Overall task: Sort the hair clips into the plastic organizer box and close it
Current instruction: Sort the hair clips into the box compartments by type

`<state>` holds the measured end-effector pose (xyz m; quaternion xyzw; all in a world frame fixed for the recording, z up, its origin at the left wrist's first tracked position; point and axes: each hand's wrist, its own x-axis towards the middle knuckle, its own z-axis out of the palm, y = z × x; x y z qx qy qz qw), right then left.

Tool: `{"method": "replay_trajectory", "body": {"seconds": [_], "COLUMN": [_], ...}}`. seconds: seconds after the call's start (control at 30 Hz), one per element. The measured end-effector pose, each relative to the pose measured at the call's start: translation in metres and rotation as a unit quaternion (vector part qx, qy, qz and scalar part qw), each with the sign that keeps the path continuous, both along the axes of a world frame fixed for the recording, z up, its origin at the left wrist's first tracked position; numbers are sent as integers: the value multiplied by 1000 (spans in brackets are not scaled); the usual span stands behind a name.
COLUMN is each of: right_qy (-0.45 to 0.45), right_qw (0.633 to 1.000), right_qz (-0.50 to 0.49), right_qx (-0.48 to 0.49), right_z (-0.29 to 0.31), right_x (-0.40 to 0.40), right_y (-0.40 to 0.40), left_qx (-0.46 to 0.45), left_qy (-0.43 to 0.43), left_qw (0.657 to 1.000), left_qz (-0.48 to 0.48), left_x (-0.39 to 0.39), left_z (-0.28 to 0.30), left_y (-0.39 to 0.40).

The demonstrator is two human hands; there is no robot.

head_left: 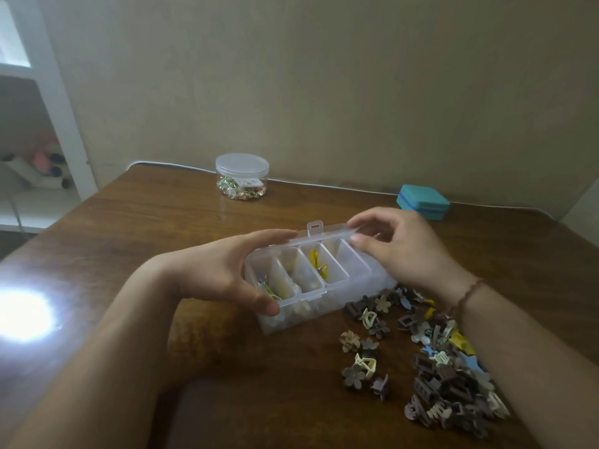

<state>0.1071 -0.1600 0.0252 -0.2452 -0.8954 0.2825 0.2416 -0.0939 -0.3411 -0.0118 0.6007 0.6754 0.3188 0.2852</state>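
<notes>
Clear plastic organizer box (308,280) with four visible compartments sat on the brown wooden table (162,215), yellow hair clips (319,264) inside. The left hand (223,270) gripped its left end, and the right hand (402,251) pinched its far right corner. Right of the box lay a loose pile of small brown, cream and blue hair clips (447,367).

Left hand (223,270) and right hand (402,247) both forward, fingers curled in a grip, forearms bare
</notes>
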Motion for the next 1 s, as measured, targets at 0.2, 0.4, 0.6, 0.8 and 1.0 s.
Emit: {"method": "replay_trajectory", "body": {"seconds": [0.2,0.4,0.6,0.8,1.0], "right_qy": [-68,-127,-242,-223,-202], "right_qw": [995,980,960,968,973], "right_qz": [-42,-127,-130,-117,-111], "right_qx": [64,90,54,5,29], "right_z": [-2,-20,-27,-35,-26], "right_x": [47,71,77,76,89], "right_y": [27,43,48,53,57], "left_qx": [-2,-6,-10,-8,-11], "left_qy": [-2,-8,-9,-8,-6], "left_qw": [1000,1000,1000,1000,1000], "left_qz": [-5,-5,-7,-8,-7], "left_x": [-1,-2,-2,-2,-2], "left_z": [-1,-2,-1,-1,-1], "left_y": [1,1,1,0,1]}}
